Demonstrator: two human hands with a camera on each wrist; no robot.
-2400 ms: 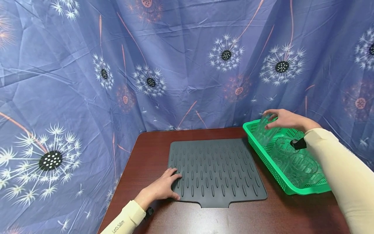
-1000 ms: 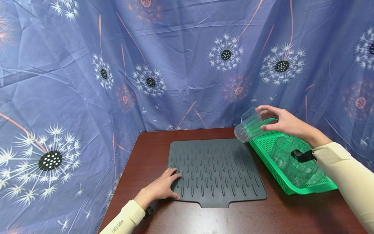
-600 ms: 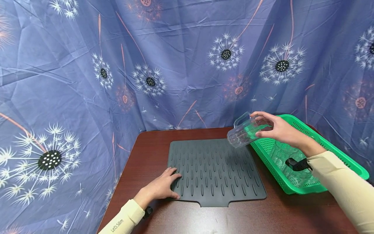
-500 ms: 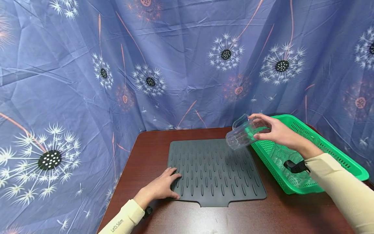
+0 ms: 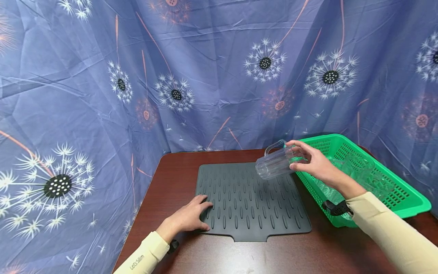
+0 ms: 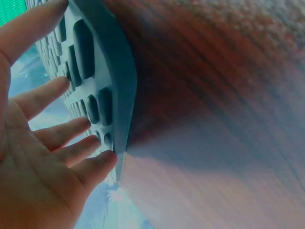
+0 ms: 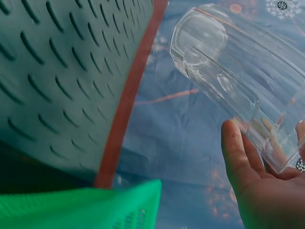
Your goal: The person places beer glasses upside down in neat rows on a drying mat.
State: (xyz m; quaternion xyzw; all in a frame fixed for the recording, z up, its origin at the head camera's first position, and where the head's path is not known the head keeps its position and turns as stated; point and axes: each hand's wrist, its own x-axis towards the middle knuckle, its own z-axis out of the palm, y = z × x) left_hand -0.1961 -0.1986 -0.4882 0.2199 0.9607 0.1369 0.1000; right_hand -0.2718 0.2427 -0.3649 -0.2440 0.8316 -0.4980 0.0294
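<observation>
My right hand (image 5: pixel 316 163) grips a tall clear mug (image 5: pixel 275 164) near its mouth, thumb on one side and fingers on the other. The mug lies tilted in the air above the back right part of a dark grey ribbed mat (image 5: pixel 239 198), its base pointing left and its looped handle upward. In the right wrist view the mug's thick base (image 7: pixel 198 40) faces away from the palm. My left hand (image 5: pixel 188 216) rests with spread fingers on the mat's front left edge; the left wrist view shows its fingertips (image 6: pixel 107 160) at the mat's raised rim.
A green perforated basket (image 5: pixel 415 199) stands to the right of the mat, holding several clear glasses (image 5: pixel 356 163) partly hidden by my right forearm. Both sit on a reddish-brown table (image 5: pixel 178 171). A blue dandelion-print curtain (image 5: pixel 219 76) hangs behind and at the sides.
My right hand has lifted the mug out of the basket and carried it left over the mat, tipping it toward horizontal. The left hand has stayed in place.
</observation>
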